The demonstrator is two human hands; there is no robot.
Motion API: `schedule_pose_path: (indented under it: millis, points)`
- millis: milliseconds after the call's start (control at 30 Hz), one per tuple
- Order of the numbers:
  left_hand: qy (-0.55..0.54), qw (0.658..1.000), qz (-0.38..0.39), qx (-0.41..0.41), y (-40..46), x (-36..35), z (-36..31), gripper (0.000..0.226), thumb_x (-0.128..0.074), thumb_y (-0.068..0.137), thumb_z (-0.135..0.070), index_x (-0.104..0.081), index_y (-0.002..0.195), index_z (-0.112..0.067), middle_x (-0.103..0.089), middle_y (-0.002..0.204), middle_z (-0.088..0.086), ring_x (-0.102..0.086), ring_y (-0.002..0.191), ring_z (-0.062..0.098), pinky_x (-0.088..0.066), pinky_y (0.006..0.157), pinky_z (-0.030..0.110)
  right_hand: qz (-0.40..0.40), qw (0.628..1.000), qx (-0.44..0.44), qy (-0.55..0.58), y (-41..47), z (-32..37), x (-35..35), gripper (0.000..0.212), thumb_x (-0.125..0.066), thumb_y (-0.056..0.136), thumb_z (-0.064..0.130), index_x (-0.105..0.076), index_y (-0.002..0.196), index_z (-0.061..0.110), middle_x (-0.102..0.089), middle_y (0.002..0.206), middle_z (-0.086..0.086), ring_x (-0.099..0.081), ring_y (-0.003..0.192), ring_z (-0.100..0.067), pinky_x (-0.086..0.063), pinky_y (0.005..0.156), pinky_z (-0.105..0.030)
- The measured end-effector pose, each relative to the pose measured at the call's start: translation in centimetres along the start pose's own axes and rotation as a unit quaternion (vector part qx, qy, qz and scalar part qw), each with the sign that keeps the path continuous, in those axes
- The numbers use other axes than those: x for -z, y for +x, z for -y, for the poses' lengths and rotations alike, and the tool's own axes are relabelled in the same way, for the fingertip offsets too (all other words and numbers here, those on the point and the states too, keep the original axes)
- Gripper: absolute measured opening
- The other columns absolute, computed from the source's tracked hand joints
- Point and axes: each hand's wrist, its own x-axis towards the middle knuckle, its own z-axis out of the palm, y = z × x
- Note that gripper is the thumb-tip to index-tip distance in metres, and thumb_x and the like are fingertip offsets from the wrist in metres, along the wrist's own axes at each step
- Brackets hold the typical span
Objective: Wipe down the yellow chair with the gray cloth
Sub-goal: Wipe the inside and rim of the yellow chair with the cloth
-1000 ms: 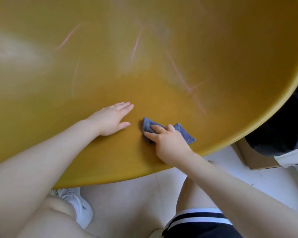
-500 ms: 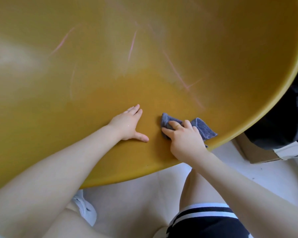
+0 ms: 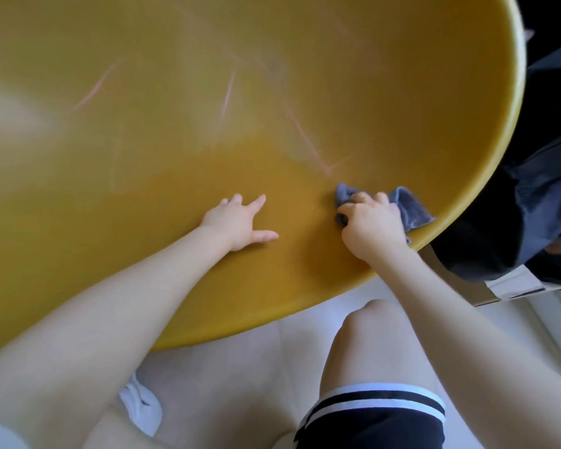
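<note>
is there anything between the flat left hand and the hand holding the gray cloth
Nothing: in the head view, only bare surface of the yellow plastic chair separates the left hand from the right hand gripping the crumpled gray cloth.

I read this as a room in a home, though little of it shows past the big yellow chair [image 3: 272, 92] that fills most of my view. The floor [image 3: 240, 377] under it is pale and smooth — it looks like light tile, with faint seams. To the right a cardboard box [image 3: 499, 290] sits on that floor with white tape on its flap, and dark cloth [image 3: 548, 189] is heaped in and over it — loosely, the way it might be in a bedroom or living room. My own bare knee [image 3: 379, 335], striped shorts [image 3: 376, 413] and white sock [image 3: 143, 409] suit a house too.
</note>
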Motion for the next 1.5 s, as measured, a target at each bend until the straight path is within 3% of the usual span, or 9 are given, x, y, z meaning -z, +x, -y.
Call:
schedule_pose_path:
  millis: [167,267,467,567,800,933,1100,1200,1500]
  points:
    - [-0.036,0.999,0.009,0.003,1.5,-0.5,-1.5,0.103,-0.057,0.076,-0.065,0.000,0.151,-0.022,0.010,0.158,0.005,0.001,0.146,0.023,-0.012,0.117,0.037,0.052,0.991,0.092,0.086,-2.3,4.4,-2.2,0.037,-0.040,0.090,0.016,-0.060,0.120,0.025,-0.047,0.134,-0.002,-0.040,0.109,-0.029,-0.033,0.082,-0.033]
    - [-0.089,0.996,0.017,0.013,1.7,-1.1,-1.3,0.103,-0.060,0.076,-0.061,0.000,0.151,-0.024,0.014,0.158,0.003,0.006,0.146,0.021,-0.009,0.119,0.036,0.061,0.988,0.108,0.089,-1.7,3.3,-1.9,0.042,-0.038,0.090,0.010,-0.057,0.124,0.024,-0.046,0.135,-0.005,-0.039,0.109,-0.030,-0.035,0.086,-0.034]
    - [-0.115,0.993,0.007,0.015,1.7,-1.8,-1.1,0.101,-0.061,0.077,-0.059,0.000,0.150,-0.025,0.014,0.158,0.000,0.008,0.146,0.018,-0.007,0.119,0.037,-0.042,0.998,-0.014,0.049,2.9,-3.3,1.1,0.045,-0.039,0.089,0.008,-0.051,0.131,0.018,-0.042,0.137,-0.014,-0.037,0.114,-0.035,-0.036,0.090,-0.038]
    - [-0.120,0.993,0.004,0.014,1.9,-1.9,-1.0,0.101,-0.062,0.077,-0.059,0.000,0.150,-0.026,0.014,0.157,0.000,0.008,0.145,0.017,-0.007,0.119,0.037,-0.052,0.997,-0.047,0.022,3.5,-2.8,1.0,0.039,-0.039,0.091,0.012,-0.054,0.126,0.016,-0.040,0.136,-0.013,-0.035,0.115,-0.035,-0.034,0.090,-0.040]
    - [-0.129,0.991,-0.008,0.017,2.1,-2.2,-0.9,0.103,-0.064,0.075,-0.059,-0.002,0.151,-0.027,0.013,0.158,-0.001,0.007,0.146,0.017,-0.007,0.119,0.036,0.035,0.993,0.084,0.075,1.4,4.0,-2.6,0.038,-0.040,0.092,0.021,-0.053,0.127,0.027,-0.037,0.139,-0.006,-0.035,0.116,-0.032,-0.032,0.092,-0.038]
    - [-0.138,0.990,0.000,0.023,2.0,-2.0,-1.0,0.103,-0.064,0.075,-0.058,-0.001,0.151,-0.027,0.014,0.157,-0.002,0.008,0.145,0.016,-0.006,0.119,0.035,0.049,0.989,0.128,0.058,2.1,3.4,-2.3,0.040,-0.035,0.094,0.020,-0.051,0.128,0.034,-0.035,0.142,-0.002,-0.034,0.117,-0.029,-0.031,0.092,-0.035]
    - [-0.144,0.989,0.008,0.024,2.2,-1.9,-1.1,0.105,-0.066,0.073,-0.058,-0.001,0.150,-0.028,0.014,0.157,-0.003,0.009,0.145,0.017,-0.006,0.119,0.038,-0.036,0.998,-0.003,0.050,5.7,-2.6,0.3,0.045,-0.037,0.091,0.012,-0.044,0.135,0.020,-0.031,0.145,-0.010,-0.033,0.120,-0.033,-0.034,0.096,-0.039]
    - [-0.144,0.989,0.010,0.027,2.4,-1.9,-1.0,0.106,-0.067,0.072,-0.058,-0.002,0.150,-0.029,0.014,0.157,-0.004,0.009,0.145,0.017,-0.007,0.119,0.038,-0.047,0.998,-0.042,0.025,6.4,-1.8,0.1,0.041,-0.038,0.092,0.013,-0.045,0.132,0.015,-0.027,0.144,-0.013,-0.032,0.119,-0.035,-0.032,0.095,-0.041]
    - [-0.112,0.993,0.022,0.035,2.9,-1.4,-1.4,0.109,-0.068,0.071,-0.058,0.001,0.150,-0.028,0.016,0.157,-0.001,0.008,0.145,0.019,-0.005,0.119,0.034,0.021,0.991,0.134,0.008,4.2,4.2,-3.4,0.044,-0.037,0.095,0.023,-0.035,0.138,0.023,-0.025,0.145,-0.011,-0.031,0.120,-0.033,-0.029,0.096,-0.037]
